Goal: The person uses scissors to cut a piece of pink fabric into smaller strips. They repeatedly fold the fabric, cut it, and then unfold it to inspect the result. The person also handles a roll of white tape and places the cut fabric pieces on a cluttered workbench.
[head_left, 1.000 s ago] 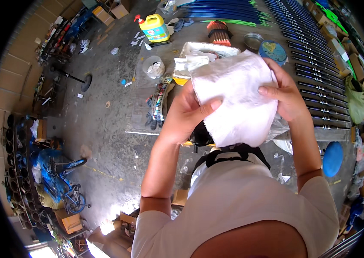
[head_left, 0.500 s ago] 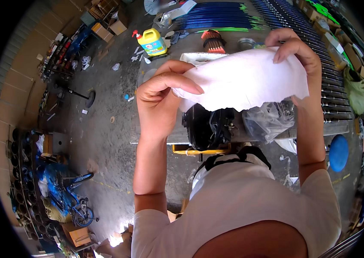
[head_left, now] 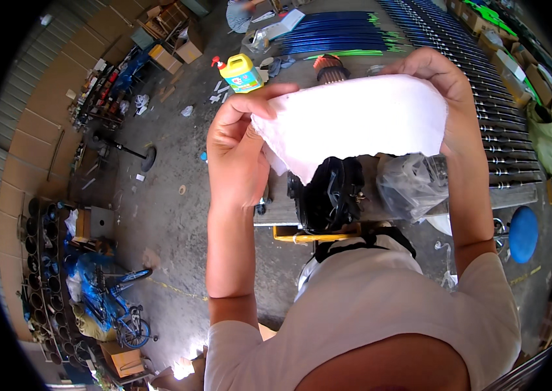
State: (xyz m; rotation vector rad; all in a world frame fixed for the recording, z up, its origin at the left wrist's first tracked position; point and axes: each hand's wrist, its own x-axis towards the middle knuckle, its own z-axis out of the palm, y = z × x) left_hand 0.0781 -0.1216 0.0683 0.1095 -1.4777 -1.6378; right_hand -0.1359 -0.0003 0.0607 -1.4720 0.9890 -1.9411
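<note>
A: ok so what's actually in the hands here?

B: Left hand (head_left: pixel 240 146) first: thumb and fingers pinching the left end of a white cloth (head_left: pixel 361 120), which hangs up in the air over the bench (head_left: pixel 510 195). Thin, soft-looking stuff with a faint pink tint, a wide, roughly rectangular sheet. Top edge is pretty smooth, bottom edge is ragged with a droopy point near the left. Right hand (head_left: pixel 457 88) has the other end, fingers curled over behind the top corner. Tips are hidden, so I can't tell where exactly they press.

A: and the stuff around it?

B: Blue bike (head_left: pixel 126 313) down on the floor, then a chunky yellow jug (head_left: pixel 243 72) with a red pump top, just beyond the left hand. Saggy black bag (head_left: pixel 328 195) below the ragged edge, orange bundle (head_left: pixel 331 68) poking up behind the cloth, skinny blue rods (head_left: pixel 331 32) farther back. Then a crinkly clear plastic bag (head_left: pixel 413 186), long dark rods (head_left: pixel 510 137) in rows, and a round blue stool seat (head_left: pixel 523 234).

A: anything blocking?

B: yeah, the cloth hides the middle of the bench, and the right forearm covers some dark rods.
</note>
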